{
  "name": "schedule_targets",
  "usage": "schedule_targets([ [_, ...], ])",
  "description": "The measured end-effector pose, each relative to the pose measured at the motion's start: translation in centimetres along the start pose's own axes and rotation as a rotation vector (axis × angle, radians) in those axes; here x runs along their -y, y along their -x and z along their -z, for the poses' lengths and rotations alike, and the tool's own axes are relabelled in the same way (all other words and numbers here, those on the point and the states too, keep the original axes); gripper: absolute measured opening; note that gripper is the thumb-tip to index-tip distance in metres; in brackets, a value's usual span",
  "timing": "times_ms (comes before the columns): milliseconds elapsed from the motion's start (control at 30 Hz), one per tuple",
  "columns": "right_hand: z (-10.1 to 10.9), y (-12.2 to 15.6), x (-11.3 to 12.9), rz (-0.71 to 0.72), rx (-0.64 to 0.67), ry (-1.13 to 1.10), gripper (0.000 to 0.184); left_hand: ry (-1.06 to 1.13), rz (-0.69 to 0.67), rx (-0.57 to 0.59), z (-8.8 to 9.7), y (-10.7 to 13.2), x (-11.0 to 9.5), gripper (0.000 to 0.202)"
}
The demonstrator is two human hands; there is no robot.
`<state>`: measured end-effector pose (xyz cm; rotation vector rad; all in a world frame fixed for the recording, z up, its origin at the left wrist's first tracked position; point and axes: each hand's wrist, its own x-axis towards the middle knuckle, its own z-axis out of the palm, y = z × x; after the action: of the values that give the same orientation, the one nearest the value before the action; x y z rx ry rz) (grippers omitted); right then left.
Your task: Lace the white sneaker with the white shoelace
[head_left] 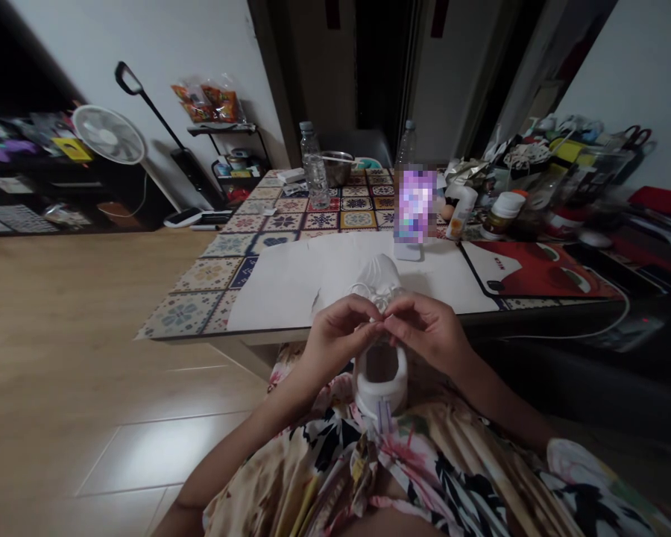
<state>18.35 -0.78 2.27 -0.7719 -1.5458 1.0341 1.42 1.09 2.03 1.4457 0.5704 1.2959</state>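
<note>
A white sneaker [381, 391] is in front of me, its toe over the white paper [291, 280] at the table's front edge and its heel towards my lap. Above its tongue, my left hand [338, 328] and my right hand [428, 328] meet, fingertips pinched together at the white shoelace [361, 288]. A loop of the lace lies on the left of the shoe's front part. The exact spot of the pinch is small and partly covered by the fingers.
A lit phone [417, 205] stands upright behind the shoe, its screen blurred. To the right lies a red-and-white tablet case [537, 268] with a white cable. Plastic bottles [314, 175], a metal bowl [338, 170] and jars [504, 212] stand farther back on the patterned tablecloth [212, 274].
</note>
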Motion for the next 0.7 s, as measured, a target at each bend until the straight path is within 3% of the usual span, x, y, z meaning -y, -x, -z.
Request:
schedule_targets([
  [133, -0.5, -0.1, -0.4, 0.003, -0.098, -0.037, 0.015, -0.032, 0.054, 0.015, 0.2, 0.2, 0.3, 0.02],
  [233, -0.4, -0.3, -0.5, 0.053, -0.173, 0.068, 0.013, -0.02, 0.112, -0.013, 0.2, 0.1, 0.3, 0.022],
  [467, 1.0, -0.5, 0.5, 0.332, 0.08, 0.559, 0.01, 0.047, 0.156, -0.099, 0.2, 0.0, 0.4, 0.02],
  [567, 1.2, -0.4, 0.3, 0.336, 0.067, 0.555, 0.003, 0.005, 0.149, -0.077, 0.4, 0.0, 0.3, 0.013],
  [700, 1.3, -0.4, 0.1, 0.202, 0.163, 0.376, 0.004, -0.117, 0.092, -0.041, 0.7, 0.0, 0.0, 0.007],
])
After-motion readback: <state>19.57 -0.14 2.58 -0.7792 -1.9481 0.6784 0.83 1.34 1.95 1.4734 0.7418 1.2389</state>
